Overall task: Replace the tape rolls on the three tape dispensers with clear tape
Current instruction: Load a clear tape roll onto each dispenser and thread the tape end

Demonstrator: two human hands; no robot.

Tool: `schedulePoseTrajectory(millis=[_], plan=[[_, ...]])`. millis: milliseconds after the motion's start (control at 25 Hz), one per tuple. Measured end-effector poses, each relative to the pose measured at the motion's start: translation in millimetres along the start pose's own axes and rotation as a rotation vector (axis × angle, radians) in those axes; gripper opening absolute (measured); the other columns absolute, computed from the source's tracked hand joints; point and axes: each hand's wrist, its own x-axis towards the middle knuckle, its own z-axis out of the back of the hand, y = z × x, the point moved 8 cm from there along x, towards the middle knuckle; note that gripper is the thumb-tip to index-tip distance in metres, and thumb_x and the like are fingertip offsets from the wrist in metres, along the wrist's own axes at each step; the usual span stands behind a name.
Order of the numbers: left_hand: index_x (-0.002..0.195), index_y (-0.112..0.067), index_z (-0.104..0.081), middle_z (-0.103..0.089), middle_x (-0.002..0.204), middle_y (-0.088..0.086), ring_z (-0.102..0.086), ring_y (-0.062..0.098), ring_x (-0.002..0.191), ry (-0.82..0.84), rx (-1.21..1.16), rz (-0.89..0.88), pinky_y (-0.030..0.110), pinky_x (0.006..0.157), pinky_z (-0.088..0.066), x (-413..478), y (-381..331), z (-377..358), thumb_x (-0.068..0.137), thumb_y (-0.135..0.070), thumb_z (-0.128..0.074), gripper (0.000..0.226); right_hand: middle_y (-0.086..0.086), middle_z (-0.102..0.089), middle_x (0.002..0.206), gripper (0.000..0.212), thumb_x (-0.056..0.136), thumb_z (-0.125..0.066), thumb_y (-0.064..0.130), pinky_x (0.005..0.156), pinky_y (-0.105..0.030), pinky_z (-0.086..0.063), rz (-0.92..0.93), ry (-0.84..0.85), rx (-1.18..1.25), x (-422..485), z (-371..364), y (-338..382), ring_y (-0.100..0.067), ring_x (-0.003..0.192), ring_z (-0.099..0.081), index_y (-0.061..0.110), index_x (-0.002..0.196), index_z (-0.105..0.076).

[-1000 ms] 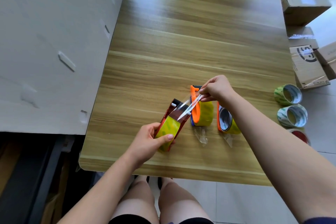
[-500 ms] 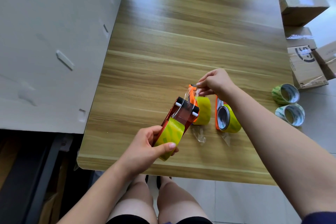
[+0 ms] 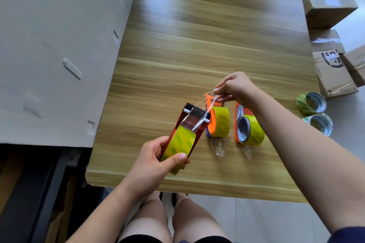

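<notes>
My left hand (image 3: 156, 161) grips a red tape dispenser (image 3: 194, 117) loaded with a clear, yellowish tape roll (image 3: 179, 146), held just above the near part of the wooden table (image 3: 197, 35). My right hand (image 3: 235, 89) pinches the free end of the clear tape strip (image 3: 205, 108), which runs up from the roll over the dispenser's roller. Behind the strip stand two orange dispensers, each carrying a clear roll: the middle dispenser (image 3: 219, 122) and the right dispenser (image 3: 248, 129). A loose tape tail lies on the table in front of each.
Two green printed tape rolls (image 3: 311, 102) (image 3: 320, 123) lie on the floor to the right of the table. Cardboard boxes (image 3: 325, 2) are stacked at the far right. A large white board (image 3: 59, 45) borders the table's left edge. My knees are below the near edge.
My right hand has lifted and drawn the tape end farther out from the red dispenser. My left hand has tilted the dispenser so its roller faces up.
</notes>
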Motion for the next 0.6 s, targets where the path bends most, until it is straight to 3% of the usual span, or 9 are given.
schedulePoseTrajectory(millis=[240,400,560,600], plan=[[0.108,-0.005,-0.06,-0.075,0.086,0.01,-0.071,0.017,0.079,0.109,0.01,0.015,0.023,0.067,-0.054,-12,4,-12,0.073,-0.012,-0.071,0.037,-0.01,-0.064,0.051,0.02,0.08,-0.055,-0.017,0.047,-0.027,-0.058,0.01,-0.044,-0.04,9,16,0,-0.015,0.041,-0.063,-0.002,0.069,-0.06],[0.109,-0.008,-0.06,-0.074,0.087,0.012,-0.07,0.016,0.08,0.164,-0.049,0.004,0.022,0.068,-0.054,-16,0,-11,0.07,-0.011,-0.072,0.041,-0.016,-0.062,0.06,0.019,0.078,-0.056,-0.019,0.05,-0.029,-0.059,0.023,-0.038,0.024,8,15,2,-0.017,0.044,-0.064,-0.003,0.069,-0.06],[0.092,-0.009,-0.065,-0.068,0.068,0.009,-0.063,0.013,0.06,0.06,-0.075,0.006,0.02,0.056,-0.051,-18,-6,-6,0.053,-0.057,-0.078,0.062,-0.015,-0.064,0.056,0.017,0.078,-0.058,-0.018,0.049,-0.029,-0.059,0.035,-0.045,0.05,9,15,5,-0.02,0.047,-0.066,-0.003,0.07,-0.062],[0.088,-0.008,-0.065,-0.067,0.064,0.009,-0.062,0.013,0.058,0.025,-0.071,-0.003,0.021,0.055,-0.05,-18,-6,-5,0.055,-0.059,-0.076,0.062,-0.013,-0.065,0.054,0.018,0.078,-0.058,-0.018,0.048,-0.028,-0.058,0.041,-0.042,0.054,9,14,8,-0.02,0.048,-0.067,-0.003,0.07,-0.062]])
